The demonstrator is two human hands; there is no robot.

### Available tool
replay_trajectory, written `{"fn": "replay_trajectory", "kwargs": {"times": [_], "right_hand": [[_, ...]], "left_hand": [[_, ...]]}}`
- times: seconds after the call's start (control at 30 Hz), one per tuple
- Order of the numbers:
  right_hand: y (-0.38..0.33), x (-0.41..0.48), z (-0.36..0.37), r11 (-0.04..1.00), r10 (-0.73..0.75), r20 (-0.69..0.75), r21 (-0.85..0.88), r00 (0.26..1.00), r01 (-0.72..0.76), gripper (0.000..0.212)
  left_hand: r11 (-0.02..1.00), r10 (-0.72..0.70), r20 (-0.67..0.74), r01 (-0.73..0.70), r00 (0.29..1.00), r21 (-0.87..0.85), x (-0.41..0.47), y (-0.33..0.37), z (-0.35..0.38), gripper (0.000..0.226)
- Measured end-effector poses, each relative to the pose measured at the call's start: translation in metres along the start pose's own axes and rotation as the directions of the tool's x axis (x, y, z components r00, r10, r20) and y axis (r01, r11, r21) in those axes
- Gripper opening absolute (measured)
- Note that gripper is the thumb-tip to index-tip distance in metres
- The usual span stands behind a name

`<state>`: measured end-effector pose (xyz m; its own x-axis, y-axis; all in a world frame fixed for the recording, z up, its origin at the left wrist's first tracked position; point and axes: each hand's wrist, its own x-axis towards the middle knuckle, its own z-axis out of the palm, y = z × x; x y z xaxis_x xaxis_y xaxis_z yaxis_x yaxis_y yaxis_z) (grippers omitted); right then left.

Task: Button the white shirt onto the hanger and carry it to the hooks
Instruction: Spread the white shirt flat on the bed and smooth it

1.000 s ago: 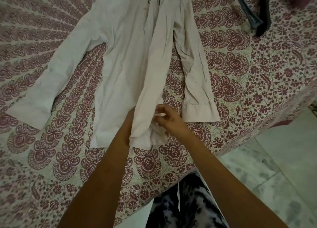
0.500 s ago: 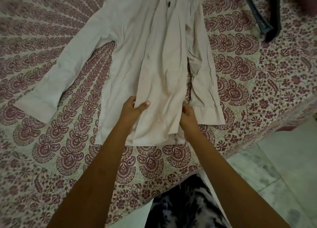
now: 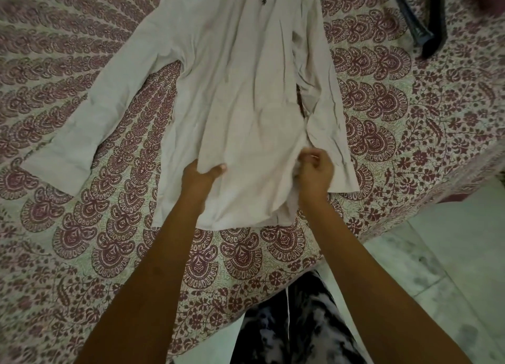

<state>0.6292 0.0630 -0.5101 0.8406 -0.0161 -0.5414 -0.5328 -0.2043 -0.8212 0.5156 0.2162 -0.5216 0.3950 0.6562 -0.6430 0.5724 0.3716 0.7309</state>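
Observation:
The white shirt (image 3: 240,95) lies spread front-up on the patterned bedspread (image 3: 410,112), sleeves out to both sides, a small dark mark near its chest. My left hand (image 3: 200,176) pinches the front panel near the hem, thumb on top of the cloth. My right hand (image 3: 314,172) is closed on the panel's right edge beside the right sleeve cuff. The collar is cut off by the top of the frame. No hanger can be made out under the shirt.
A dark strap-like object (image 3: 426,21) lies at the far right corner of the bed. The bed's edge runs diagonally at the right, with pale tiled floor (image 3: 451,268) beyond. My patterned trouser legs (image 3: 295,322) are below.
The lower front panel has been pulled wider across the shirt. My right hand moved right to the panel's edge and closed on it; my left hand keeps its grip near the hem.

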Motion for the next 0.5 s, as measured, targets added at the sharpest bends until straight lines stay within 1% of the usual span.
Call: {"fn": "replay_trajectory", "kwargs": {"times": [0.03, 0.07, 0.1, 0.17, 0.23, 0.3, 0.37, 0.43, 0.5], "right_hand": [[0.004, 0.004, -0.010, 0.999, -0.032, -0.163, -0.004, 0.986, 0.032, 0.019], [0.009, 0.007, -0.022, 0.999, -0.048, -0.292, -0.031, 0.955, 0.041, 0.016], [0.017, 0.010, -0.033, 0.998, -0.040, -0.381, -0.061, 0.924, 0.018, 0.014], [0.034, 0.012, -0.052, 0.991, 0.020, -0.456, -0.112, 0.890, -0.079, 0.021], [0.051, 0.014, -0.065, 0.971, 0.048, -0.448, -0.187, 0.893, -0.146, 0.024], [0.061, 0.014, -0.071, 0.930, 0.016, -0.389, -0.331, 0.921, -0.157, 0.026], [0.065, 0.018, -0.070, 0.897, 0.001, -0.331, -0.416, 0.944, -0.147, 0.025], [0.065, 0.024, -0.062, 0.885, -0.021, -0.315, -0.447, 0.949, -0.128, 0.026], [0.058, 0.029, -0.052, 0.874, -0.040, -0.289, -0.473, 0.956, -0.107, 0.033]], "left_hand": [[1.000, -0.022, -0.047, 0.021, 0.999, -0.009, 0.004, -0.004, -0.005, 0.047], [0.999, -0.041, -0.073, 0.041, 0.996, 0.003, 0.007, -0.009, -0.009, 0.047], [0.997, -0.057, -0.095, 0.061, 0.994, 0.042, 0.011, -0.014, -0.012, 0.048], [0.986, -0.076, -0.149, 0.097, 0.986, 0.138, 0.015, -0.022, -0.014, 0.052], [0.966, -0.083, -0.176, 0.122, 0.981, 0.228, 0.018, -0.029, -0.013, 0.057], [0.931, -0.070, -0.178, 0.128, 0.982, 0.341, 0.019, -0.036, -0.015, 0.059], [0.879, -0.037, -0.181, 0.118, 0.983, 0.461, 0.020, -0.040, -0.015, 0.063], [0.819, 0.019, -0.209, 0.105, 0.978, 0.564, 0.019, -0.038, -0.008, 0.068], [0.746, 0.135, -0.244, 0.063, 0.960, 0.663, 0.016, -0.031, 0.003, 0.071]]}}
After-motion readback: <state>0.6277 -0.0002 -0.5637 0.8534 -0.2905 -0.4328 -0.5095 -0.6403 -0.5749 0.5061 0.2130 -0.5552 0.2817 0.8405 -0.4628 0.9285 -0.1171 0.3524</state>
